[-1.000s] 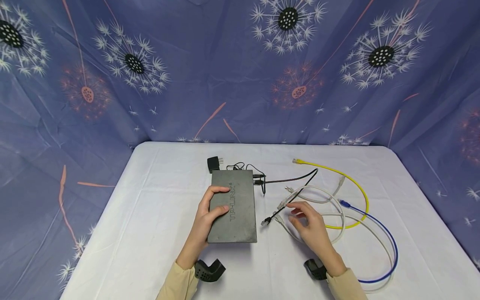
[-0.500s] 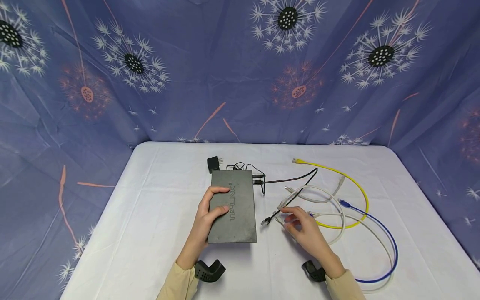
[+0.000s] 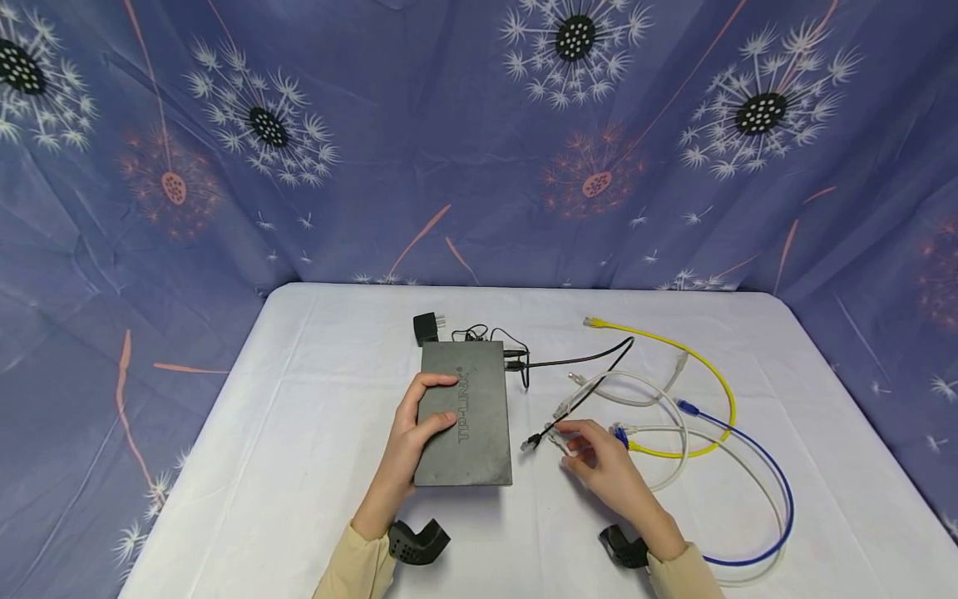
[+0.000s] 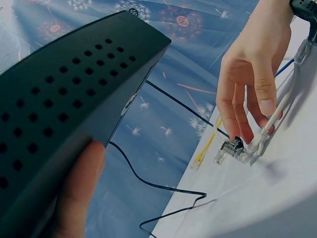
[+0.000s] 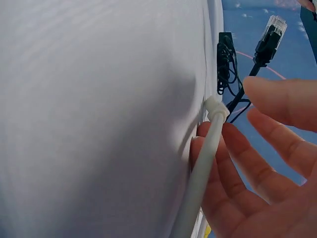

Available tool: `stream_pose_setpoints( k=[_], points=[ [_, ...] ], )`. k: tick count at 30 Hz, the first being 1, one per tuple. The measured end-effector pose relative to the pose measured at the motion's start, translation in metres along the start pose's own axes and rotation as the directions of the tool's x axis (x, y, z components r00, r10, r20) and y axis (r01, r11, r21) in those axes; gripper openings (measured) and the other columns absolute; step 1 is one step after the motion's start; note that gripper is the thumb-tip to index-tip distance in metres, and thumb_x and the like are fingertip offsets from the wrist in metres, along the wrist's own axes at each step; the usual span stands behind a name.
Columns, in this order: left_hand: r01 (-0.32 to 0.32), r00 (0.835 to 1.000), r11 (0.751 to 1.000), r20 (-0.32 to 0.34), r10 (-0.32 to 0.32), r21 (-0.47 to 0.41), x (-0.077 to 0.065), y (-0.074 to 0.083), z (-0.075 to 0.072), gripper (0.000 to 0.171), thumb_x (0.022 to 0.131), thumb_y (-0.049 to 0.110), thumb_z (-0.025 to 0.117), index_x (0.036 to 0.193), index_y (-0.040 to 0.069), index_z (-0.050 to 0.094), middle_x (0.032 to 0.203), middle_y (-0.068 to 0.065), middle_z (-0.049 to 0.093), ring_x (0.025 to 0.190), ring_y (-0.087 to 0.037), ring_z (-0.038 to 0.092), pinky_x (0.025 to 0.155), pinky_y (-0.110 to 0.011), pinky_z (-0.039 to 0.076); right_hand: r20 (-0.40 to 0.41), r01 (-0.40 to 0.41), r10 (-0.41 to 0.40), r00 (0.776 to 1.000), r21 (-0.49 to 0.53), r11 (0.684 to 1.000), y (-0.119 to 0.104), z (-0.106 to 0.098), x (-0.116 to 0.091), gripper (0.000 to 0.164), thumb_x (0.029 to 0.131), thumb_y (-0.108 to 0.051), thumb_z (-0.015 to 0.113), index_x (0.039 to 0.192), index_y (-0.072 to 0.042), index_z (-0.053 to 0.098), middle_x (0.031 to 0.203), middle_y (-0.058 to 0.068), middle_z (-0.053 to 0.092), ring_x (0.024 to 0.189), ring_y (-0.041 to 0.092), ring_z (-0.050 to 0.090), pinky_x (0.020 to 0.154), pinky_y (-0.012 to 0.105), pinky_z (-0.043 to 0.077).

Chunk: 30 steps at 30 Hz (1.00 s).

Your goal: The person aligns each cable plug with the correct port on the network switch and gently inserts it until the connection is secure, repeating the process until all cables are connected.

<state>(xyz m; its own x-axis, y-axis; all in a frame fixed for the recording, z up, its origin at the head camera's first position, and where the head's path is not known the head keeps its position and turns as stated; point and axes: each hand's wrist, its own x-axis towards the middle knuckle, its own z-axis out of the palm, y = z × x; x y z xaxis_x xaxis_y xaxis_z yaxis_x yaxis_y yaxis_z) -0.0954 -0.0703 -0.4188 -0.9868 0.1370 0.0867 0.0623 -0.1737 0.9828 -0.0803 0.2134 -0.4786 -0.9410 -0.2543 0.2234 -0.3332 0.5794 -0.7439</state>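
My left hand [image 3: 412,428] grips the left side of a dark grey TP-LINK network switch [image 3: 482,457], thumb and a finger over its top. In the left wrist view, its vented side fills the left. My right hand [image 3: 609,470] reaches down at the white network cable [image 5: 198,178], fingers loosely bent beside its plug [image 5: 216,108]. Thumb and fingers stand apart; whether the fingertips touch that plug I cannot tell. Close by lies the clear-tipped plug [image 3: 530,442] of a black cable, whose other end enters the switch's right side.
A black power adapter [image 3: 426,329] with a thin cord lies behind the switch. On the right of the white table [image 3: 314,391] are a yellow cable [image 3: 728,391], a blue cable [image 3: 782,487] and looped white cables [image 3: 677,466]. A patterned curtain [image 3: 419,125] hangs behind.
My right hand has shifted down and left toward the white plug, uncovering a blue-and-yellow spot of cable ends on its right. The left hand and the switch have barely moved.
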Motion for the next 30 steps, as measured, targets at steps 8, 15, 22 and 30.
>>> stream_pose_setpoints(
  k=[8,15,22,30],
  points=[
    [0.0,1.0,1.0,0.0,0.0,0.0,0.0,-0.001,0.0,0.041,0.084,0.003,0.057,0.124,0.012,0.056,0.129,-0.009,0.045,0.108,-0.031,0.044,0.086,-0.042,0.035,-0.017,-0.025,0.025,1.0,0.007,1.0,-0.002,0.002,-0.002,0.047,0.07,0.012,0.075,0.113,-0.004,0.063,0.097,0.005,0.063,0.08,0.016,0.061,0.064,0.026,0.05],
    [0.0,1.0,1.0,0.001,0.0,0.004,0.0,-0.001,-0.001,0.04,0.085,0.004,0.057,0.125,0.012,0.055,0.129,-0.009,0.045,0.107,-0.031,0.045,0.086,-0.042,0.036,-0.009,-0.054,0.054,0.998,0.023,0.998,-0.005,0.003,-0.003,0.047,0.071,0.012,0.074,0.114,-0.006,0.064,0.095,0.004,0.063,0.08,0.014,0.061,0.063,0.026,0.05],
    [0.004,1.0,1.0,-0.008,-0.004,0.001,0.0,-0.001,-0.002,0.04,0.085,0.003,0.057,0.124,0.011,0.055,0.128,-0.01,0.045,0.106,-0.031,0.045,0.085,-0.041,0.037,-0.041,0.001,0.001,0.999,0.042,0.999,-0.008,-0.001,-0.006,0.046,0.071,0.013,0.074,0.113,-0.006,0.064,0.099,0.005,0.064,0.08,0.014,0.061,0.064,0.026,0.05],
    [0.011,1.0,1.0,-0.012,-0.011,-0.008,0.001,-0.001,-0.003,0.04,0.085,0.004,0.057,0.125,0.012,0.055,0.127,-0.011,0.046,0.105,-0.03,0.045,0.083,-0.04,0.039,-0.08,0.071,-0.064,0.995,0.089,0.994,-0.016,-0.008,-0.006,0.043,0.074,0.008,0.076,0.113,-0.006,0.065,0.102,0.006,0.065,0.081,0.018,0.061,0.064,0.027,0.051]
  ],
)
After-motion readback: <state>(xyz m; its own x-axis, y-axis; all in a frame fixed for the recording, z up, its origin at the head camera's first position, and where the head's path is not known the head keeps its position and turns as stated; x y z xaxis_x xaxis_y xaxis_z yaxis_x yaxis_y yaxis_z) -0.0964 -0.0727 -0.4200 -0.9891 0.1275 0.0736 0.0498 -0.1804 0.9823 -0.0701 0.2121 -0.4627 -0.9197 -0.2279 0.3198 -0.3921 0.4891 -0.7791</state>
